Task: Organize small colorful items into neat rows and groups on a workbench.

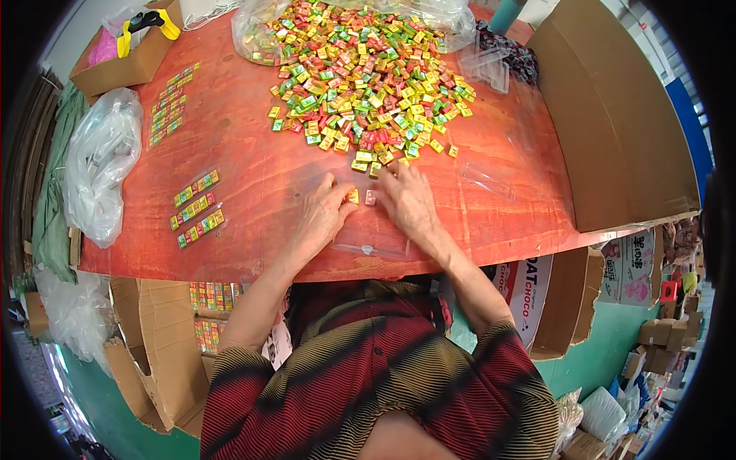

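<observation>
While the colourful heap [376, 84] sits close, presumably for reach, my left grip [323, 213] pinches a yellow block [353, 196] — right grip [410, 203], I can't tell.

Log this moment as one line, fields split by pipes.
left hand: touching yellow box | right hand: at pink box, grip unclear | ahead: box pile | near edge: clear plastic tray

Left fingers [340, 189] at yellow block [353, 196], right fingers [389, 184] near colourful pile [368, 84]
</observation>
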The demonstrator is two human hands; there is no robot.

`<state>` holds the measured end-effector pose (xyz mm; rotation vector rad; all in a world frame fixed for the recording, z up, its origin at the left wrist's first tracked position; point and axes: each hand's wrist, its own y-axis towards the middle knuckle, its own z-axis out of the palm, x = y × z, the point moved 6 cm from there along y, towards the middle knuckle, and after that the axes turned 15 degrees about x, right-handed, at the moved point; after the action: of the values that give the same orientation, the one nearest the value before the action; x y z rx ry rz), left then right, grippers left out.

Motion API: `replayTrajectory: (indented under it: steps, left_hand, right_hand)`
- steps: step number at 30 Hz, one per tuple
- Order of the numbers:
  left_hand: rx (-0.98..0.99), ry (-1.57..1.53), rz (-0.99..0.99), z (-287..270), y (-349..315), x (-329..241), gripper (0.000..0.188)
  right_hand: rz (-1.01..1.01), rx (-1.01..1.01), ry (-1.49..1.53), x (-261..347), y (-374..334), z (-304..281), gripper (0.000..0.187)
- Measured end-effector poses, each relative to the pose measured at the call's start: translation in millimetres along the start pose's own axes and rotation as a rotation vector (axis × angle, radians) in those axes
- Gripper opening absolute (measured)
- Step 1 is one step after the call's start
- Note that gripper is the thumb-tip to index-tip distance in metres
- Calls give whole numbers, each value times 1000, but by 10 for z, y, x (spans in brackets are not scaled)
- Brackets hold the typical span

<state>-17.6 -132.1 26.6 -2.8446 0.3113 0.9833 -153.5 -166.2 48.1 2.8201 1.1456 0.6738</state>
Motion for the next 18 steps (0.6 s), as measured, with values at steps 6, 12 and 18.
replayTrajectory:
  steps: [6, 12, 18]
  left_hand:
    - [-38, 26, 9, -27, 11, -12, 30]
    - [-40, 15, 27, -13, 27, -56, 31]
    - [14, 20, 27, -5, 47, -102, 33]
  right_hand:
    - [-33, -75, -122, -130, 659, 16, 21]
    - [-66, -109, -174, -184, 627, 43, 14]
    - [209, -30, 253, -198, 172, -113, 18]
